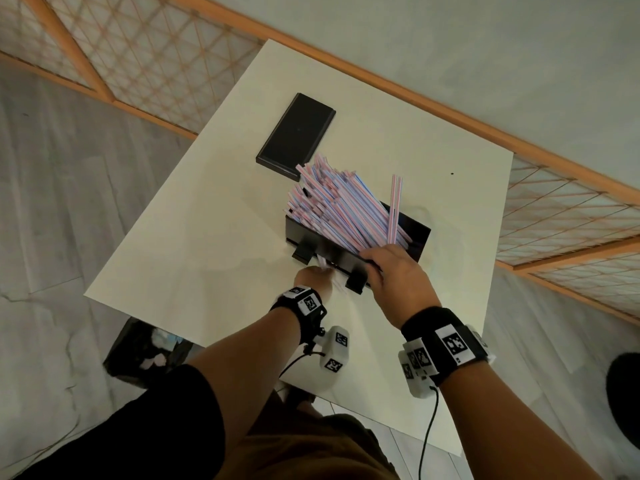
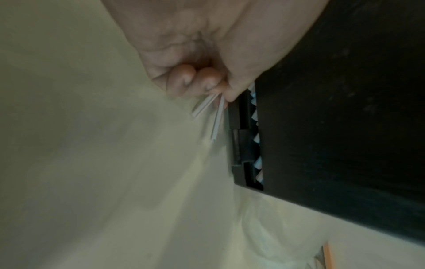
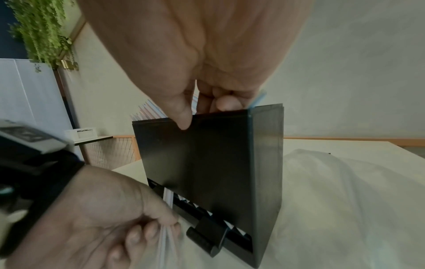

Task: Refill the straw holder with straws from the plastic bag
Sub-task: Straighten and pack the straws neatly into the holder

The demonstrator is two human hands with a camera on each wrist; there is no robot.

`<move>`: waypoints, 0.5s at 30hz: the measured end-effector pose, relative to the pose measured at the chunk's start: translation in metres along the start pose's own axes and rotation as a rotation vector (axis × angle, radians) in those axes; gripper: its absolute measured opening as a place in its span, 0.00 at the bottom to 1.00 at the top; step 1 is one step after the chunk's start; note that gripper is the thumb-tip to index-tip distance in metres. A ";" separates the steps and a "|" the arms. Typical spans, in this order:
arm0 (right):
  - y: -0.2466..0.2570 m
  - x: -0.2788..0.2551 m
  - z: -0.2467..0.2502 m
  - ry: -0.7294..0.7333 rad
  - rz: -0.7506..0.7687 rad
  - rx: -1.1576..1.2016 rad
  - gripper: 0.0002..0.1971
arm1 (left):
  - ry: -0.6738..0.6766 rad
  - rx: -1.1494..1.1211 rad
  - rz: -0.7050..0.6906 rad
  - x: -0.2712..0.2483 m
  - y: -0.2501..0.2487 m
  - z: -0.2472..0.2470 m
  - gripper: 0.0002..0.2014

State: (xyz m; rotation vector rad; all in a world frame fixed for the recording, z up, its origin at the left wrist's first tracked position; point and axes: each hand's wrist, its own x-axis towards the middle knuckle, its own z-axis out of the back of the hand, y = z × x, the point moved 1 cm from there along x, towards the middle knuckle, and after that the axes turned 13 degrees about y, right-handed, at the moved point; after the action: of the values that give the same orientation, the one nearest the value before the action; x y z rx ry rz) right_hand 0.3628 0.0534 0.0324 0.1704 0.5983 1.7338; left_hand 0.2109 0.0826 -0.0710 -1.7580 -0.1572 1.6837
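1. Left hand (image 1: 313, 279): fingers pinch a few straws (image 2: 212, 113) at the bottom slot.
2. Straw holder (image 1: 349, 252), on the table (image 1: 194, 216): crammed with straws; filling seems nearly done.
3. Right hand (image 1: 394, 275): fingers grip the holder's top edge.
4. Lid (image 1: 296, 135): off; closing remains.

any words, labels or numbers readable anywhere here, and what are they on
No readable words, brands or numbers in any view.
Wrist bands: square black-and-white coded markers only, no letters.
Straw holder, black lid, straws: no print visible.
White box on the far shelf: too blurred to tell.
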 end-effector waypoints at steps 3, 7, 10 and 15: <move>-0.002 0.000 -0.001 0.013 0.006 0.005 0.11 | 0.010 0.251 -0.015 -0.005 0.017 0.011 0.17; -0.005 0.001 -0.001 0.033 0.008 0.013 0.11 | -0.004 0.590 -0.030 -0.025 0.040 0.037 0.17; -0.004 0.001 -0.002 0.037 0.001 0.005 0.10 | 0.003 0.866 -0.027 -0.049 0.053 0.063 0.16; -0.003 0.000 -0.002 -0.001 0.014 0.012 0.10 | 0.019 1.079 -0.050 -0.083 0.072 0.096 0.14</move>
State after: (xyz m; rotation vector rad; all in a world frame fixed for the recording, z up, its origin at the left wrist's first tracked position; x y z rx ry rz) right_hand 0.3641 0.0534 0.0293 0.1846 0.6078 1.7438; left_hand 0.0839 0.0216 -0.0329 -0.9234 0.6070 1.2966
